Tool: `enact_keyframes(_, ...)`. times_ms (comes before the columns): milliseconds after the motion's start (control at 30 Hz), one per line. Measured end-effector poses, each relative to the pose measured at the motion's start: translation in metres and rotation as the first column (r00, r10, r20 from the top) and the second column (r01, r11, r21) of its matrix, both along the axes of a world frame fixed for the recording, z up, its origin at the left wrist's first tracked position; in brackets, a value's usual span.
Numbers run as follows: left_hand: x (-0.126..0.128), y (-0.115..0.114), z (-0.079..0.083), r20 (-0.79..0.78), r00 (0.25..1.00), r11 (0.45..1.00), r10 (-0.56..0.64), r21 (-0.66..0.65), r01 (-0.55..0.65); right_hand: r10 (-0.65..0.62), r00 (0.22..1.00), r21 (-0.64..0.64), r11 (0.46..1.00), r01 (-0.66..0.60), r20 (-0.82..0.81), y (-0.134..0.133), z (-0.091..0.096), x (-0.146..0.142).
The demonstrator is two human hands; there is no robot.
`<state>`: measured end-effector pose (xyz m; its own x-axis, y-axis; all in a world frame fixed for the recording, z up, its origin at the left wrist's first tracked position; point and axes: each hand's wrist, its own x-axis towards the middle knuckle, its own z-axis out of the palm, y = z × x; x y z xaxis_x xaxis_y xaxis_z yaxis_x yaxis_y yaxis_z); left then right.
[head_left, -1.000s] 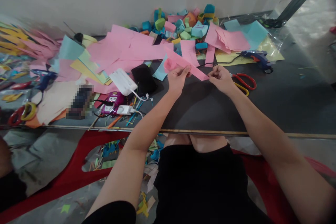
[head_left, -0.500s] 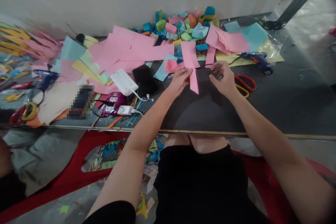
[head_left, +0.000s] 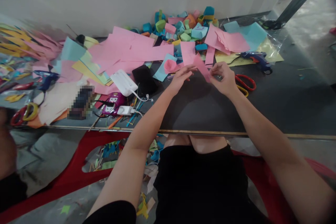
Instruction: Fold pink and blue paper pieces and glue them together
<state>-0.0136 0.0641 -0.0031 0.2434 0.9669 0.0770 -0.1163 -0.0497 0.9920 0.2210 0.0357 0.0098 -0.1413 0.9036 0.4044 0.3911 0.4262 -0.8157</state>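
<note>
A short pink paper strip slants above the dark table, its lower right end pinched between the thumb and fingers of my right hand. My left hand is beside the strip's left edge with its fingers stretched out and apart; whether the fingertips touch the paper I cannot tell. Just behind the left hand sits a rolled pink paper loop by a light blue paper piece. Another pink strip lies farther back. Scissors with red and yellow handles are partly hidden behind my right hand.
Small folded paper boxes in several colours are heaped at the back. Pink sheets cover the middle left. A blue glue gun lies at right, another at left. A white power bank and purple power strip are nearer.
The pink strip has passed from my left hand to my right and turned to a slant. My left fingers have let go and stretched out.
</note>
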Motion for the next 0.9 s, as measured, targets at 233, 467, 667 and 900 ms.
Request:
enact_keyframes(233, 0.009, -0.021, 0.016, 0.067, 0.974, 0.933, 0.216, 0.279, -0.226, 0.158, 0.943, -0.307, 0.918, -0.25, -0.294, 0.009, -0.007, -0.001)
enact_keyframes(467, 0.013, -0.027, 0.017, 0.067, 0.914, 0.838, 0.4, 0.377, -0.395, 0.307, 0.909, -0.408, 0.819, -0.404, -0.283, 0.001, -0.001, -0.011)
enact_keyframes(667, 0.014, -0.028, 0.015, 0.06, 0.899, 0.795, 0.435, 0.442, -0.415, 0.311, 0.909, -0.418, 0.813, -0.405, -0.276, 0.001, -0.002, -0.011)
enact_keyframes(900, 0.002, -0.011, -0.004, -0.017, 0.855, 0.72, 0.519, 0.548, -0.426, 0.295, 0.92, -0.313, 0.875, -0.369, -0.257, 0.005, -0.011, -0.01)
